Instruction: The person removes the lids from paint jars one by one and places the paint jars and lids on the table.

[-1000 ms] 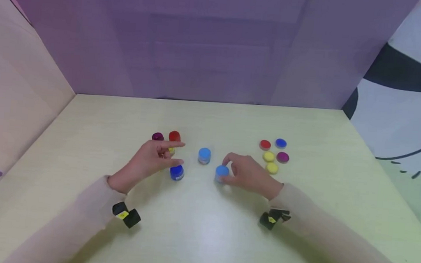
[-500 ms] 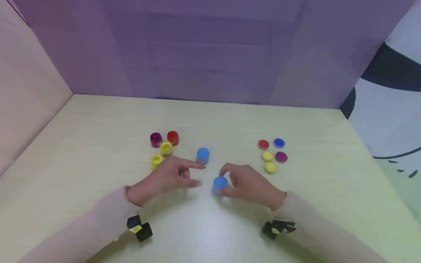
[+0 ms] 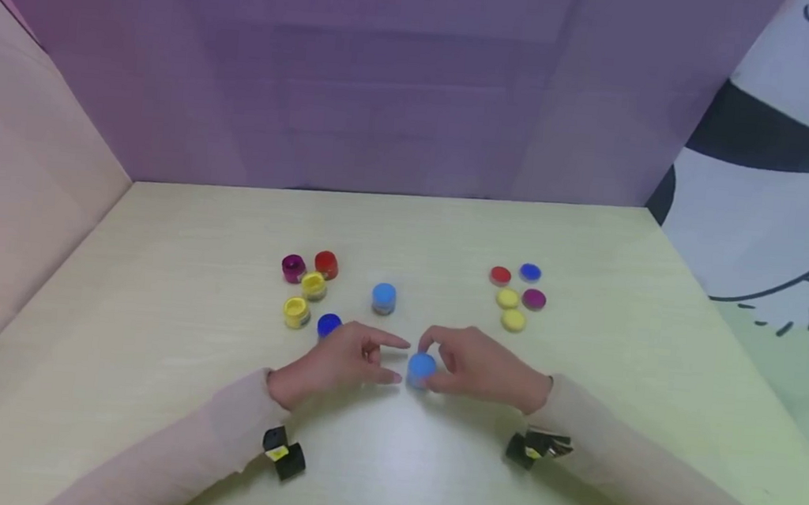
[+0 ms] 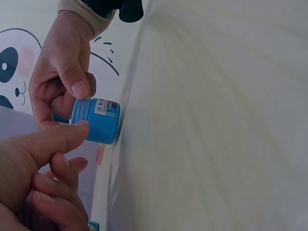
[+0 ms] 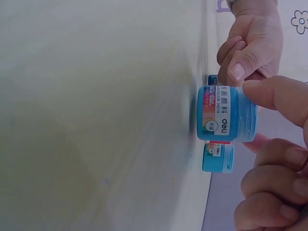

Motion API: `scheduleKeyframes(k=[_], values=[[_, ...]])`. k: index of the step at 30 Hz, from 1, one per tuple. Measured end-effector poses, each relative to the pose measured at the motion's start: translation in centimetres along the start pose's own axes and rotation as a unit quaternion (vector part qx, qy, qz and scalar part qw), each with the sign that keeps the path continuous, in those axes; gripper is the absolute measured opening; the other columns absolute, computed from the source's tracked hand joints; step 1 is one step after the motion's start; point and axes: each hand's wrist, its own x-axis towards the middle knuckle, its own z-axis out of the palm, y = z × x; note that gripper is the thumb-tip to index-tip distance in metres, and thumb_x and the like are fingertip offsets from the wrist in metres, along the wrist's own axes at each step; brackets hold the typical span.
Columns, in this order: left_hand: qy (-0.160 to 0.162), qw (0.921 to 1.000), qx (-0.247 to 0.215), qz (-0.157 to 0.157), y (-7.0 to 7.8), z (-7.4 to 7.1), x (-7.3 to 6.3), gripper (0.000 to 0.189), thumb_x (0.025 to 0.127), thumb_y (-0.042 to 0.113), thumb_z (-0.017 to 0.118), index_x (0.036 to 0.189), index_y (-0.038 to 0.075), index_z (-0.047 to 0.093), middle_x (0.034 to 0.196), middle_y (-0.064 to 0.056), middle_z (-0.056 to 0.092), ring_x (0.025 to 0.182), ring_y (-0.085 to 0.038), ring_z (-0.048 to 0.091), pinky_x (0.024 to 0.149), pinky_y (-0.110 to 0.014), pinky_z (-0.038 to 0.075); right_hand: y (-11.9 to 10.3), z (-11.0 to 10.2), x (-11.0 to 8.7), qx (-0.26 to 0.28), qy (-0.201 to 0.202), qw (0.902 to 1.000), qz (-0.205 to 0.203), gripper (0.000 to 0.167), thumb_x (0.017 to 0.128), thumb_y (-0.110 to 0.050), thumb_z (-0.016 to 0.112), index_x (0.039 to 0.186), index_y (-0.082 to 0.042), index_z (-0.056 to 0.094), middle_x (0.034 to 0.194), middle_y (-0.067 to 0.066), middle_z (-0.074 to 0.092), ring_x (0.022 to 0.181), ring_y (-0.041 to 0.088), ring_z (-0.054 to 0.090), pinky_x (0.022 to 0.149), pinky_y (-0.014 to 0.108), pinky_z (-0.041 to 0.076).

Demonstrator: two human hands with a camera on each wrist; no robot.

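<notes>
A small light-blue paint jar [image 3: 421, 369] stands on the table near the middle, with its ridged cap on and a printed label [image 5: 222, 113] on its side. My right hand [image 3: 484, 368] pinches it by the cap between thumb and forefinger. From the other side my left hand [image 3: 346, 360] reaches in, thumb and forefinger stretched apart, their tips close to the cap. In the left wrist view a left-hand fingertip overlaps the jar's [image 4: 101, 120] cap edge. A dark blue jar [image 3: 329, 325] is partly hidden behind the left hand.
Beyond the hands stands a second light-blue jar [image 3: 383, 298]. To the left are uncapped yellow jars [image 3: 296, 312], a purple jar [image 3: 293, 268] and a red jar [image 3: 327, 265]. Several loose lids [image 3: 513, 320] lie at right. A purple panel [image 3: 401, 109] borders the table's far edge.
My right hand has brought the light-blue jar nearer to me. The left hand has moved right and nearer, from over the dark blue jar to beside the light-blue one.
</notes>
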Motion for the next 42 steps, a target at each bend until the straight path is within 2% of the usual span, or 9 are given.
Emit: scheduleKeyframes(k=[12, 22, 31, 37, 42], values=[[-0.023, 0.9997, -0.006, 0.000, 0.0, 0.8, -0.1, 0.042, 0.080, 0.020, 0.076, 0.120, 0.021, 0.065, 0.061, -0.002, 0.051, 0.058, -0.015, 0.048, 0.053, -0.021, 0.035, 0.3, 0.2, -0.1, 0.004, -0.005, 0.9999, -0.010, 0.028, 0.085, -0.026, 0.071, 0.108, -0.016, 0.058, 0.056, -0.008, 0.041, 0.050, 0.007, 0.039, 0.051, 0.020, 0.033], [-0.025, 0.9996, -0.007, -0.007, 0.0, 1.5, 0.1, 0.045, 0.079, 0.019, 0.077, 0.122, 0.016, 0.064, 0.063, 0.000, 0.054, 0.059, -0.012, 0.046, 0.057, -0.022, 0.036, 0.3, 0.1, -0.2, 0.006, -0.006, 0.9999, -0.013, 0.026, 0.085, -0.024, 0.071, 0.107, -0.018, 0.058, 0.055, -0.008, 0.041, 0.049, 0.007, 0.039, 0.051, 0.020, 0.034], [-0.033, 0.9992, -0.016, 0.016, 0.1, 2.0, 0.8, 0.045, 0.078, 0.016, 0.077, 0.121, 0.016, 0.065, 0.064, 0.002, 0.054, 0.059, -0.010, 0.046, 0.056, -0.020, 0.035, 0.5, 0.1, -0.2, 0.016, 0.008, 0.9992, -0.035, 0.018, 0.084, -0.022, 0.072, 0.098, -0.018, 0.060, 0.055, -0.009, 0.037, 0.048, 0.005, 0.036, 0.051, 0.019, 0.032], [-0.044, 0.9983, -0.037, -0.002, 0.1, 2.0, 1.3, 0.040, 0.076, 0.017, 0.079, 0.115, 0.020, 0.068, 0.064, 0.000, 0.056, 0.059, -0.012, 0.047, 0.056, -0.021, 0.036, 0.7, 0.3, -0.2, 0.015, 0.012, 0.9990, -0.039, 0.018, 0.084, -0.020, 0.072, 0.097, -0.015, 0.060, 0.056, -0.010, 0.039, 0.049, 0.004, 0.036, 0.051, 0.019, 0.031], [-0.051, 0.9976, -0.047, -0.004, 0.0, 2.2, 1.6, 0.035, 0.077, 0.017, 0.079, 0.111, 0.021, 0.070, 0.062, 0.000, 0.055, 0.059, -0.013, 0.048, 0.055, -0.021, 0.035, 0.7, 0.3, -0.4, 0.010, 0.013, 0.9994, -0.032, 0.020, 0.084, -0.021, 0.072, 0.099, -0.016, 0.060, 0.056, -0.010, 0.040, 0.050, 0.004, 0.037, 0.052, 0.019, 0.032]])
